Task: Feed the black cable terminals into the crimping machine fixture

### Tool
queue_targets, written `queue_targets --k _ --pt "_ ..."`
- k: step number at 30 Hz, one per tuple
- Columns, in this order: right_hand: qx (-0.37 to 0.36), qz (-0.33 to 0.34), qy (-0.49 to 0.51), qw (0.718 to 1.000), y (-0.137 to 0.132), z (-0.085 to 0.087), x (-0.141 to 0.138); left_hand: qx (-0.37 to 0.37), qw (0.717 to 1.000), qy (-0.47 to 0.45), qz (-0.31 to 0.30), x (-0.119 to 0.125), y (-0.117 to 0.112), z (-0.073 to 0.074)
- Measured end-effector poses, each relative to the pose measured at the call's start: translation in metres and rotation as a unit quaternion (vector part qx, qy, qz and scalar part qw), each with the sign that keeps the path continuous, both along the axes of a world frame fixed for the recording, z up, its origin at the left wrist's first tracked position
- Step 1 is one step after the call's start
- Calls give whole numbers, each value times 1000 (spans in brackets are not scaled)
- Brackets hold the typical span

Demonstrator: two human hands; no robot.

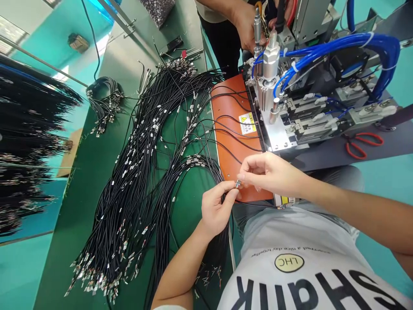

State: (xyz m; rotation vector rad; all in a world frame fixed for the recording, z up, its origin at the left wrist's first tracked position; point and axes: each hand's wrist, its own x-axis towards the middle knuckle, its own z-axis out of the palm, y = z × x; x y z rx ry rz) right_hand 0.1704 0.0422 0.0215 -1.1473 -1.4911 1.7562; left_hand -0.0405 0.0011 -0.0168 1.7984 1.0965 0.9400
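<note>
A small silvery metal connector (238, 184) sits between the fingertips of both hands, above the near edge of an orange metal plate (230, 103). My left hand (217, 209) pinches it between thumb and forefinger from the left. My right hand (272, 174) meets it from the other side, its thumb and forefinger closed at the connector's upper end. Fine detail of the connector is hidden by the fingers. Several black cables (232, 134) run across the orange plate into the machine (274, 103) just beyond my right hand.
Large bundles of black cables with white tags (135, 150) cover the green table (80, 193). More cables hang on a rack (26, 142) at the left. Red-handled scissors (364, 144) lie right of the machine. Another person's hand (247, 26) works behind it, near blue air hoses (322, 47).
</note>
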Motion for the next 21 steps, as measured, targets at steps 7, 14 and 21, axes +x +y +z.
queue_targets --k 7,14,21 --pt "-23 -2 36 999 5 -4 -4 -32 999 -18 3 0 1 -5" --pt "-7 -31 63 998 2 6 -1 48 988 86 -121 -11 13 8" --pt "58 -144 37 987 -10 28 31 337 905 258 3 -57 91 90"
